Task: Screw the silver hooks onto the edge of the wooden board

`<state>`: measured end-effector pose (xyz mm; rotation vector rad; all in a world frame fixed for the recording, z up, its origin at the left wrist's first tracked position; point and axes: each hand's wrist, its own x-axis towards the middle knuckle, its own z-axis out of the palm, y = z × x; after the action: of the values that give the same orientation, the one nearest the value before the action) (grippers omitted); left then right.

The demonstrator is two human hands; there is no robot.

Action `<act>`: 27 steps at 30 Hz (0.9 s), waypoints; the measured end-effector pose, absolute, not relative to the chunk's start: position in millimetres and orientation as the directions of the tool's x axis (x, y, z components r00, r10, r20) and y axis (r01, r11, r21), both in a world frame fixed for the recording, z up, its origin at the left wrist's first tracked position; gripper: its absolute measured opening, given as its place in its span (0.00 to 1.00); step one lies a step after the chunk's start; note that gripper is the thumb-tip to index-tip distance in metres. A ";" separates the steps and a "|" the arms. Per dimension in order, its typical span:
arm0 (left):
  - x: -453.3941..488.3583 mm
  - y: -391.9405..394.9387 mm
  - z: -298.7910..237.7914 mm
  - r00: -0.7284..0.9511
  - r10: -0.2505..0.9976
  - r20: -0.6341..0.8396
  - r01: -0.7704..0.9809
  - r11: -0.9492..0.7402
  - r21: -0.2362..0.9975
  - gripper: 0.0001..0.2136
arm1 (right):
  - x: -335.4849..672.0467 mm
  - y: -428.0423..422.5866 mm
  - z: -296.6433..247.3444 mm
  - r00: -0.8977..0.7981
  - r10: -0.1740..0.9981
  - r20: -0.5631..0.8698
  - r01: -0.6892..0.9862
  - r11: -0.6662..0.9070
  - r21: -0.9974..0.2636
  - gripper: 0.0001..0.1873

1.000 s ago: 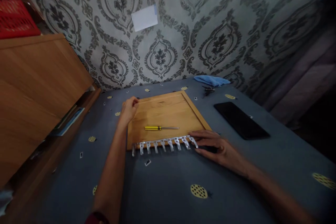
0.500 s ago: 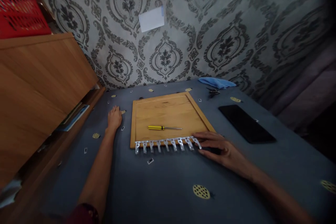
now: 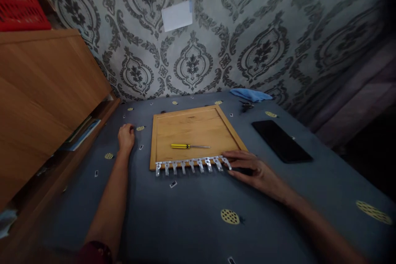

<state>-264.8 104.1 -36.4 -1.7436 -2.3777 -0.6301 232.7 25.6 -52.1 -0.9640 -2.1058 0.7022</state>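
Observation:
A metal hook rail (image 3: pixel 183 166) with several hooks lies along the near edge of a framed wooden board (image 3: pixel 198 126). My right hand (image 3: pixel 247 167) grips the rail's right end at the board's near right corner, fingers above and thumb below. On the board rests a screwdriver (image 3: pixel 190 146) with a yellow and black handle, its tip to the right. Left of the board, my left hand (image 3: pixel 126 137) rests on the dark cloth with its fingers curled in. Whatever it may hold is hidden.
A black tablet-like slab (image 3: pixel 281 141) lies to the right. Behind it are a dark tool resembling pliers (image 3: pixel 246 106) and a blue cloth (image 3: pixel 251 95). A wooden cabinet (image 3: pixel 49 103) bounds the left side, with a red basket (image 3: pixel 21 2) on top. A patterned wall (image 3: pixel 192 62) stands behind.
My left hand has shifted slightly left, and its fingers have curled in from lying stretched out. My right hand stays at the rail's end. The whole view has shifted a little.

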 end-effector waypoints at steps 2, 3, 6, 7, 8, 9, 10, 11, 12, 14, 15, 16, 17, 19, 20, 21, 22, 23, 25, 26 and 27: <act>-266.6 105.1 -36.9 -0.359 0.868 0.342 0.923 0.275 0.270 0.19 | 232.8 24.9 -50.9 -0.479 0.802 0.358 0.411 0.565 -0.716 0.20; -267.6 105.2 -37.0 -0.377 0.860 0.344 0.916 0.291 0.276 0.19 | 232.7 24.3 -49.9 -0.484 0.803 0.348 0.407 0.559 -0.722 0.19; -270.0 104.5 -37.1 -0.430 0.835 0.344 0.895 0.344 0.284 0.19 | 232.3 22.7 -47.9 -0.492 0.803 0.337 0.395 0.551 -0.735 0.17; -270.5 104.0 -37.0 -0.444 0.828 0.341 0.889 0.359 0.284 0.19 | 232.3 22.6 -48.3 -0.489 0.803 0.341 0.393 0.552 -0.736 0.17; -270.8 103.5 -37.0 -0.455 0.825 0.336 0.884 0.372 0.284 0.18 | 232.4 22.7 -49.2 -0.485 0.803 0.347 0.392 0.554 -0.734 0.16; -270.8 102.9 -37.1 -0.463 0.823 0.329 0.880 0.381 0.285 0.18 | 232.6 23.0 -50.4 -0.481 0.802 0.354 0.394 0.559 -0.730 0.16; -270.7 102.3 -37.2 -0.467 0.823 0.324 0.877 0.386 0.286 0.18 | 232.9 23.4 -51.9 -0.479 0.800 0.361 0.397 0.564 -0.724 0.16; -270.3 101.7 -37.2 -0.469 0.823 0.319 0.876 0.387 0.288 0.18 | 233.2 23.9 -53.3 -0.478 0.797 0.369 0.398 0.570 -0.719 0.16; -269.8 101.2 -37.2 -0.470 0.824 0.317 0.875 0.387 0.291 0.18 | 233.7 24.3 -54.5 -0.481 0.793 0.375 0.395 0.578 -0.714 0.16; -268.5 100.0 -36.8 -0.473 0.822 0.317 0.872 0.387 0.298 0.18 | 234.5 25.1 -56.0 -0.491 0.782 0.384 0.387 0.590 -0.709 0.15; -267.6 99.4 -36.2 -0.476 0.820 0.317 0.871 0.389 0.301 0.18 | 234.8 25.3 -56.3 -0.495 0.779 0.386 0.383 0.594 -0.707 0.15; -266.6 98.8 -35.4 -0.482 0.817 0.318 0.868 0.393 0.304 0.18 | 235.1 25.5 -56.4 -0.496 0.776 0.388 0.382 0.597 -0.706 0.15; -265.4 98.1 -34.3 -0.488 0.813 0.318 0.864 0.399 0.307 0.18 | 235.3 25.7 -56.5 -0.496 0.776 0.391 0.382 0.599 -0.704 0.14; -262.6 96.5 -31.3 -0.505 0.802 0.319 0.855 0.414 0.313 0.14 | 235.3 25.7 -56.2 -0.494 0.777 0.391 0.388 0.599 -0.700 0.14; -260.9 95.6 -29.5 -0.513 0.797 0.320 0.850 0.420 0.317 0.12 | 235.1 25.6 -56.0 -0.495 0.776 0.391 0.387 0.600 -0.700 0.13; -259.1 94.6 -27.6 -0.521 0.791 0.320 0.846 0.426 0.322 0.10 | 234.9 25.4 -55.6 -0.499 0.776 0.387 0.387 0.599 -0.701 0.13; -257.3 93.6 -25.6 -0.527 0.787 0.320 0.841 0.430 0.327 0.09 | 234.6 25.0 -55.2 -0.501 0.774 0.387 0.385 0.600 -0.702 0.13; -255.6 92.7 -23.7 -0.532 0.785 0.318 0.838 0.434 0.332 0.10 | 234.3 24.6 -54.7 -0.505 0.770 0.389 0.379 0.603 -0.702 0.13; -252.6 91.1 -20.2 -0.542 0.781 0.311 0.830 0.440 0.343 0.10 | 233.5 23.7 -53.5 -0.502 0.770 0.395 0.377 0.606 -0.701 0.13; -251.5 90.6 -18.7 -0.548 0.779 0.305 0.825 0.445 0.348 0.11 | 233.1 23.3 -52.9 -0.500 0.770 0.396 0.377 0.605 -0.701 0.12; -250.6 90.3 -17.3 -0.551 0.779 0.299 0.822 0.447 0.353 0.11 | 232.8 22.9 -52.3 -0.503 0.767 0.399 0.375 0.609 -0.699 0.12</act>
<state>-250.6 90.3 -17.3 -1.4384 -2.5917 -0.7129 232.8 22.9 -52.3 -0.8956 -2.1221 0.7061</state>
